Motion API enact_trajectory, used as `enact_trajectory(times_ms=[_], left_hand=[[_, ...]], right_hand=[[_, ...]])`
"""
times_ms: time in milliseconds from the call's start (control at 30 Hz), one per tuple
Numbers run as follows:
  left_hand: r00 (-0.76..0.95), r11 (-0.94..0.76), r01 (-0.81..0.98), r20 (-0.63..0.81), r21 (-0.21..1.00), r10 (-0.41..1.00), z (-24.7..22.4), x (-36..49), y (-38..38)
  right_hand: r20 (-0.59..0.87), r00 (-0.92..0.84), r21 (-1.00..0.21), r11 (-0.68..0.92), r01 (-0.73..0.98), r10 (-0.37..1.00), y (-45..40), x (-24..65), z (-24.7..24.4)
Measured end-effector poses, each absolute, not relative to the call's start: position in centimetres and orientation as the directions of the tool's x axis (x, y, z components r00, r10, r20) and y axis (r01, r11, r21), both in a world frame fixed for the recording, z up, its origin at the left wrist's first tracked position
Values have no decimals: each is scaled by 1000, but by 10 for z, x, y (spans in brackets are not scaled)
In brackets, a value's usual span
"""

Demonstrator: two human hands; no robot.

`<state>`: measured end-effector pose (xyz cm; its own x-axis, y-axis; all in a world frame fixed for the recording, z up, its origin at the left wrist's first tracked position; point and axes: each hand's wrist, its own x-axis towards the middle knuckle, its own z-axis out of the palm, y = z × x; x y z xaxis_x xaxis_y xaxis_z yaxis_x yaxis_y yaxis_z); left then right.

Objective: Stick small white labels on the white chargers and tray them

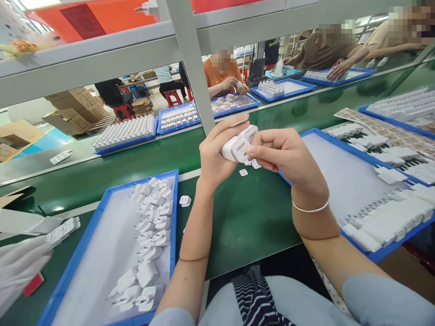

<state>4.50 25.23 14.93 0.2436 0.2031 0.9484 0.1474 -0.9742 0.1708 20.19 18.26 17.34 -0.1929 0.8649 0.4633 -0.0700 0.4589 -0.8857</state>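
Two white plug chargers [234, 148] with small lettering on their faces lie side by side in my left hand [217, 147], whose fingers wrap over their top. My right hand [280, 151], with a thin bangle at the wrist, has its thumb and fingertips pinched at the front face of the nearer charger. Whether anything small sits in that pinch is hidden. Below the hands, small white face plates [244, 172] rest on the green work surface [244, 217]. A short stack of plates [185, 200] stands beside the left tray.
A blue-rimmed tray [176, 203] of loose chargers is at left; another tray [309, 131] with rows of chargers is at right. A gloved hand [23, 267] enters at far left. A metal post [195, 63] rises ahead. Several people work beyond the green belt [149, 158].
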Motion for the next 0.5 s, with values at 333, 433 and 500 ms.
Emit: enact_trajectory(times_ms=[333, 433, 500], left_hand=[[221, -980, 151, 961, 132, 164, 148, 48, 253], [239, -978, 164, 957, 129, 166, 148, 47, 253], [253, -976, 176, 952, 129, 171, 148, 47, 253]], right_hand=[[434, -181, -901, 429, -67, 883, 185, 203, 174], [434, -181, -901, 428, -73, 883, 185, 203, 173], [428, -183, -904, 423, -69, 885, 186, 203, 173]])
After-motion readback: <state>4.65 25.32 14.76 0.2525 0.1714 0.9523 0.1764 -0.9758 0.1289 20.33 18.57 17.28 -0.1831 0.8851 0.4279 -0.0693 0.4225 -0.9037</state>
